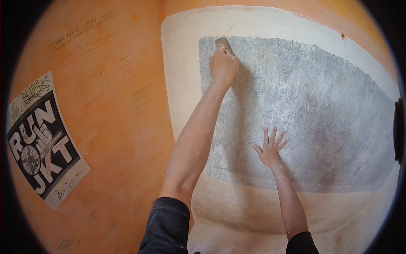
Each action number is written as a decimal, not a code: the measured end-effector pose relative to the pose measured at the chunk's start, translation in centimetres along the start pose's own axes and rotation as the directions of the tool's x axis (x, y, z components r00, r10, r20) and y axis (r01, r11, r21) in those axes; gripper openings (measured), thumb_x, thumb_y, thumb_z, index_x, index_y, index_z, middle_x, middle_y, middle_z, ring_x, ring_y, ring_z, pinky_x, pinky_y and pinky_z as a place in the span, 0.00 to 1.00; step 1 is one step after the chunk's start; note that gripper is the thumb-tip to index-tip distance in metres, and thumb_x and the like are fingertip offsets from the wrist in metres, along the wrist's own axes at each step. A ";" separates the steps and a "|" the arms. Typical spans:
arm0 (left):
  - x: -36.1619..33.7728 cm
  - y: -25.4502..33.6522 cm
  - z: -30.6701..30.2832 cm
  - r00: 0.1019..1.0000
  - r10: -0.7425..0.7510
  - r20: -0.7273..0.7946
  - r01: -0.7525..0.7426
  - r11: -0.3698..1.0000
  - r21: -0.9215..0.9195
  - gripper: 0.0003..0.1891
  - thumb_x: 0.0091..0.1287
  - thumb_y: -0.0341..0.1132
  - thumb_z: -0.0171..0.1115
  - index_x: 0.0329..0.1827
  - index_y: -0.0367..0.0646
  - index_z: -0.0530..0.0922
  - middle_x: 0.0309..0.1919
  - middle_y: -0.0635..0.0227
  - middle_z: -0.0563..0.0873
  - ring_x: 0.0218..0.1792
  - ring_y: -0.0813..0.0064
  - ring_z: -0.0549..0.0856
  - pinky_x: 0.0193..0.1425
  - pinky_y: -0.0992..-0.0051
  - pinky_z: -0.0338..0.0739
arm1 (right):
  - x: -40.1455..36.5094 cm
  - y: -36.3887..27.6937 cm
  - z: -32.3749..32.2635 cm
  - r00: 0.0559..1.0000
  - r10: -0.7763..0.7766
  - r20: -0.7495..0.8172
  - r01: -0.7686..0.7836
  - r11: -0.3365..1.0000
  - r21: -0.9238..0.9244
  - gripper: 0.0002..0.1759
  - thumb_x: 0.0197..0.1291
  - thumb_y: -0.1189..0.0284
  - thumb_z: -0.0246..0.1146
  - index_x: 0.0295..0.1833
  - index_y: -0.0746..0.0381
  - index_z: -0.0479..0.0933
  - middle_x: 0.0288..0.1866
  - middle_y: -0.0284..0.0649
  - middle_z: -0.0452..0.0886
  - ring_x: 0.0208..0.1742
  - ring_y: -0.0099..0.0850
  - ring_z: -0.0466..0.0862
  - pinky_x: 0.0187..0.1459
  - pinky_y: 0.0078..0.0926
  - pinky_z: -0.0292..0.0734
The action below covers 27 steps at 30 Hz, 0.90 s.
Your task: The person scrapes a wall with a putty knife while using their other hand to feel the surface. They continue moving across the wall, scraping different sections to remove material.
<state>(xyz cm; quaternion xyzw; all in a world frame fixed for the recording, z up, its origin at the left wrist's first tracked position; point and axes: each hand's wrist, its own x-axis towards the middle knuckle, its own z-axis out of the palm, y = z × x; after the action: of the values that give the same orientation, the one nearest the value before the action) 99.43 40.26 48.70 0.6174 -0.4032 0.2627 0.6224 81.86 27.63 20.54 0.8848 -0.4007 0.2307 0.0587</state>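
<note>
My left hand is closed in a fist around a scraper, whose flat blade shows above the fingers. The blade lies against the wall at the upper left edge of a rough grey patch, where the grey meets white paint. Its handle is hidden inside the fist. Lower down and to the right, my right hand rests on the grey patch with fingers spread, holding nothing. Pale specks dot both forearms and the dark left sleeve.
A white painted border surrounds the grey patch. To the left is an orange wall with handwriting and a black-and-white poster. A dark object juts in at the right edge. Below, the white wall curves into a ledge-like surface.
</note>
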 end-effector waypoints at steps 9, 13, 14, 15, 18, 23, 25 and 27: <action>-2.3 -2.1 -2.5 0.972 0.097 0.216 -0.141 0.970 0.199 0.19 0.71 0.40 0.50 0.57 0.43 0.84 0.45 0.42 0.87 0.48 0.44 0.86 0.56 0.54 0.80 | 0.2 0.1 0.0 0.999 0.017 0.040 -0.017 1.000 -0.002 0.51 0.71 0.37 0.43 0.83 0.58 0.32 0.82 0.61 0.20 0.76 0.72 0.15 0.64 0.85 0.17; 1.5 -2.8 -3.9 0.984 0.035 0.177 -0.069 0.979 0.190 0.21 0.72 0.41 0.51 0.62 0.45 0.82 0.47 0.46 0.87 0.50 0.44 0.86 0.57 0.58 0.80 | 0.4 0.2 0.0 0.997 0.045 0.066 -0.045 0.999 0.005 0.52 0.71 0.38 0.45 0.83 0.60 0.34 0.82 0.62 0.21 0.76 0.72 0.15 0.64 0.85 0.15; 2.0 -3.5 -4.0 0.981 0.036 0.191 -0.073 0.980 0.187 0.21 0.72 0.41 0.51 0.62 0.45 0.82 0.47 0.46 0.87 0.50 0.44 0.86 0.57 0.58 0.80 | 0.4 0.4 0.5 0.999 0.037 0.008 -0.037 0.999 -0.001 0.51 0.71 0.38 0.46 0.83 0.60 0.35 0.82 0.62 0.21 0.76 0.72 0.15 0.64 0.85 0.15; 2.3 -4.4 -4.1 0.978 0.118 0.172 -0.146 0.976 0.162 0.19 0.72 0.41 0.51 0.61 0.45 0.82 0.45 0.46 0.88 0.48 0.45 0.86 0.56 0.56 0.81 | 0.3 0.3 1.2 0.998 0.029 -0.049 -0.029 1.000 -0.003 0.51 0.70 0.39 0.48 0.83 0.60 0.37 0.82 0.62 0.21 0.76 0.72 0.15 0.63 0.84 0.15; 2.2 -6.0 -5.5 0.951 0.148 0.270 -0.196 0.968 0.157 0.20 0.73 0.40 0.52 0.63 0.46 0.80 0.45 0.45 0.88 0.49 0.46 0.86 0.57 0.55 0.80 | 0.6 1.1 3.6 0.952 -0.054 -0.300 0.035 0.997 -0.066 0.50 0.70 0.40 0.50 0.83 0.60 0.40 0.83 0.61 0.22 0.77 0.71 0.16 0.64 0.84 0.15; 3.8 -5.4 -6.4 0.954 0.177 0.243 -0.209 0.972 0.111 0.21 0.72 0.41 0.53 0.64 0.45 0.80 0.49 0.42 0.86 0.55 0.47 0.85 0.62 0.60 0.78 | 1.0 1.7 4.5 0.904 -0.093 -0.418 0.050 0.992 -0.112 0.50 0.69 0.41 0.52 0.83 0.60 0.43 0.83 0.59 0.22 0.78 0.69 0.16 0.64 0.82 0.15; 4.2 -5.5 -6.5 0.955 0.153 0.252 -0.185 0.977 0.105 0.22 0.72 0.41 0.53 0.64 0.43 0.80 0.51 0.43 0.85 0.55 0.47 0.85 0.62 0.60 0.78 | 0.6 1.5 5.1 0.903 -0.086 -0.421 0.042 0.993 -0.114 0.50 0.69 0.41 0.53 0.83 0.60 0.44 0.83 0.58 0.22 0.78 0.68 0.16 0.65 0.82 0.14; 3.4 -5.5 -7.6 0.938 0.134 0.320 -0.187 0.972 0.140 0.22 0.71 0.41 0.53 0.64 0.43 0.80 0.51 0.43 0.85 0.54 0.47 0.85 0.62 0.60 0.78 | 0.8 1.8 5.0 0.884 -0.102 -0.455 0.057 0.992 -0.112 0.50 0.68 0.41 0.54 0.83 0.60 0.45 0.84 0.57 0.23 0.78 0.67 0.16 0.66 0.80 0.14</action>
<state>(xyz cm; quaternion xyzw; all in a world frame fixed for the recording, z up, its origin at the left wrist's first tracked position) 107.13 46.58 49.10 0.6660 -0.5208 0.2463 0.4738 82.78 24.48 16.35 0.8168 -0.3493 0.4116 0.2037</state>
